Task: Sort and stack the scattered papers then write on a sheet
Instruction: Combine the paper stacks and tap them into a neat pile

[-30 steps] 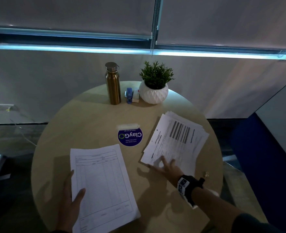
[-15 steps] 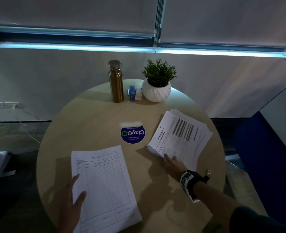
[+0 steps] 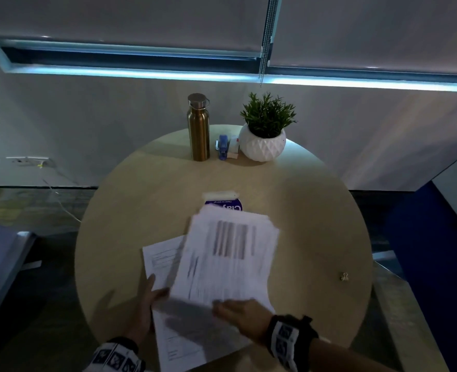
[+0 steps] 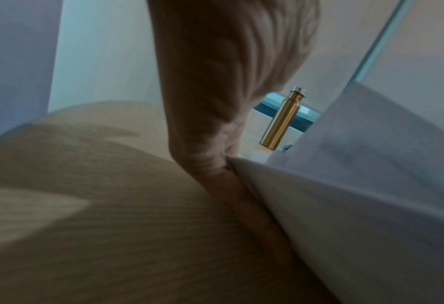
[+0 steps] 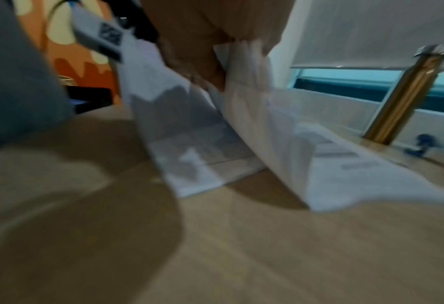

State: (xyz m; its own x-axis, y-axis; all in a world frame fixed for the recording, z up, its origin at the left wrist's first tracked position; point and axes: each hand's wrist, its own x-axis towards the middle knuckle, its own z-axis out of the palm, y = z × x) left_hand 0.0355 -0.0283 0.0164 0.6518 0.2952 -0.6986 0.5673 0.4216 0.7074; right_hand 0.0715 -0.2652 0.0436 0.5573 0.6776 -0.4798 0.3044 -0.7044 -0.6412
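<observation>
A blurred stack of printed papers [image 3: 230, 253] hangs low over the round wooden table [image 3: 141, 200], overlapping the right part of a single form sheet [image 3: 163, 259]. My right hand [image 3: 232, 307] grips the stack's near edge; the right wrist view shows its fingers [image 5: 210, 67] pinching the stack [image 5: 345, 164], which sags toward the table. At the sheet's left edge, my left hand [image 3: 149, 299] holds it with the thumb on top. In the left wrist view that hand [image 4: 215, 123] lies against the raised sheet [image 4: 345, 205]. I see no pen.
At the table's far edge stand a gold bottle [image 3: 198, 130], a blue stapler [image 3: 222, 147] and a potted plant [image 3: 265, 130]. A round purple sticker [image 3: 235, 206] is partly covered by the stack. A small binder clip [image 3: 344, 276] lies near the right rim. A blue seat [image 3: 431, 237] stands to the right.
My right hand took hold of the stack on the right and carried it left, over the single sheet. The left hand stayed on the sheet's left edge.
</observation>
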